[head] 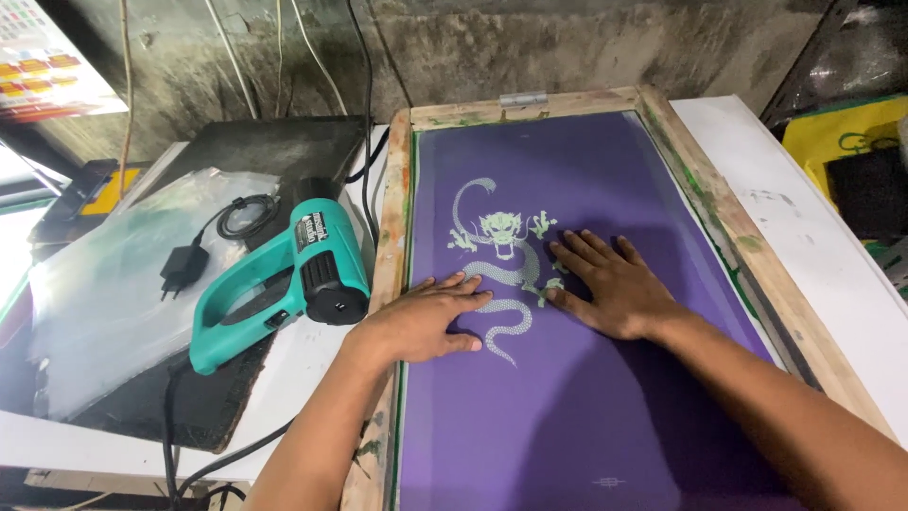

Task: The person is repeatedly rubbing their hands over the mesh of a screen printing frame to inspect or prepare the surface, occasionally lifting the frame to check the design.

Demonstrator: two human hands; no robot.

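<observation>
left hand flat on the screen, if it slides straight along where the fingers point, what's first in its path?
The left hand points right across the purple mesh; it would likely meet the right hand first, crossing the pale dragon print between them.

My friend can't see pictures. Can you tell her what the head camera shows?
Two hands, left hand and right hand, press flat on a purple printing screen beside a pale dragon design. A teal heat gun lies left of its wooden frame.
</observation>
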